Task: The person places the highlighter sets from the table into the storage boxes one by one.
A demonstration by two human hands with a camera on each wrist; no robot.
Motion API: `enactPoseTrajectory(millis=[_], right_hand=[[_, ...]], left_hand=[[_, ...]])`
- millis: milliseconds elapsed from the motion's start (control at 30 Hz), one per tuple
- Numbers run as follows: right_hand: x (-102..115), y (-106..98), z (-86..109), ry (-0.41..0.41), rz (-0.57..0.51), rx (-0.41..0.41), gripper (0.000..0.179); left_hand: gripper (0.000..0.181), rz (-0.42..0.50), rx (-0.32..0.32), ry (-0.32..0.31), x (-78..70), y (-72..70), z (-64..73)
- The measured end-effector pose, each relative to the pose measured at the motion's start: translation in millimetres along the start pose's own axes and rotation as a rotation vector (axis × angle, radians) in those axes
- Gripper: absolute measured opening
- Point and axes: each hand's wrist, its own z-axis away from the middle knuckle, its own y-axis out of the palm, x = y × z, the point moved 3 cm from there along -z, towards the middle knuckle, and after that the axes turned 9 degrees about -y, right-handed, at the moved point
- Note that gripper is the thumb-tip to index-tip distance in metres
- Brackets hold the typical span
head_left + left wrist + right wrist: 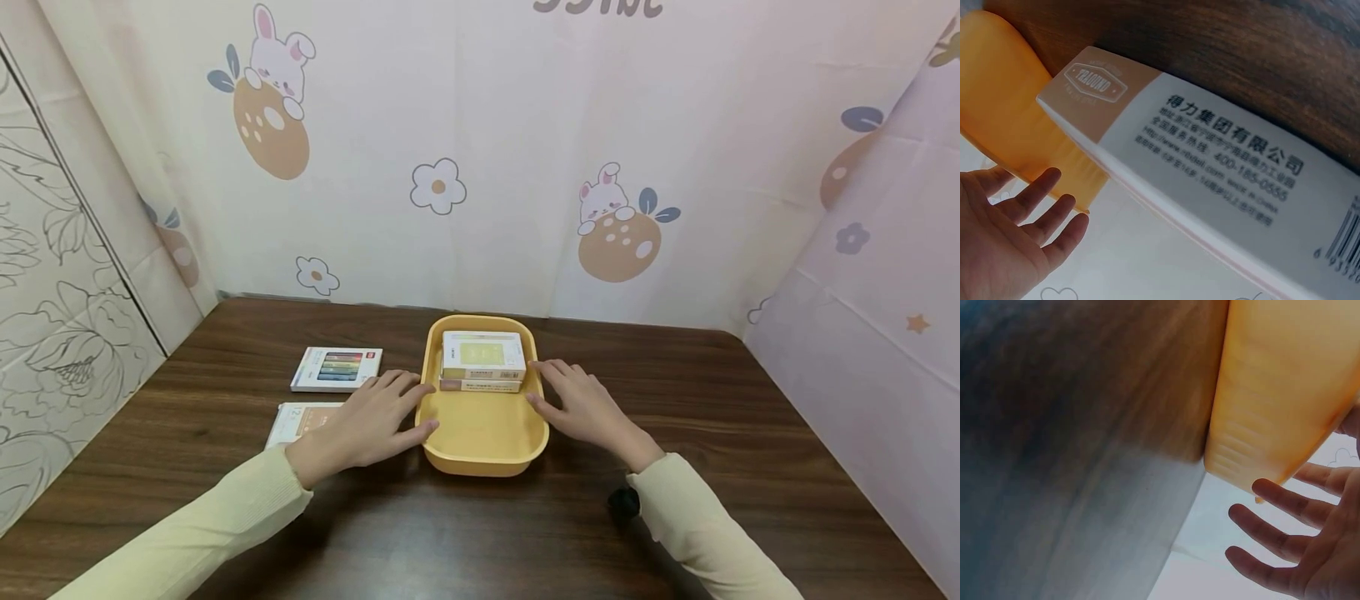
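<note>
A yellow plastic tray (480, 433) stands on the table in the head view. In its far half are two stacked boxes: a white one with a yellow-green panel (483, 354) on top, a lower box (480, 385) beneath. My left hand (367, 425) is at the tray's left side, thumb and index tips over the rim. On the opposite side, my right hand (588, 408) has its fingertips at the right rim. Both wrist views show the fingers spread and loosely bent beside the tray wall (1272, 394), not curled round it.
Left of the tray lies a flat white box with a picture of coloured sticks (337, 369). Nearer, a white-and-tan box (303, 419) is partly hidden by the left forearm; its printed side (1210, 169) fills much of the left wrist view. A patterned curtain (495, 250) hangs behind the table.
</note>
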Motion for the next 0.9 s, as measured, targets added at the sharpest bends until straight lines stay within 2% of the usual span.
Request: enactPoseTrajectory(millis=[367,533,667,900], right_hand=[[-1,7,3.2,-0.007,-0.036,-0.014,0.048],[-2,8,3.8,-0.008,-0.044,-0.019,0.048],[-3,9,3.9,0.000,-0.052,-0.017,0.048],[-2,8,3.2,0.005,-0.058,-0.017,0.049]], left_hand=[[0.057,-0.004,-0.027,0.009,0.5,1.2,2.2],[0.057,-0.001,-0.082,0.045,4.1,0.6,2.9],[0.055,-0.008,-0.119,0.069,9.3,-2.7,3.3],[0.054,-0.027,-0.124,0.072,24.3,-11.0,7.4]])
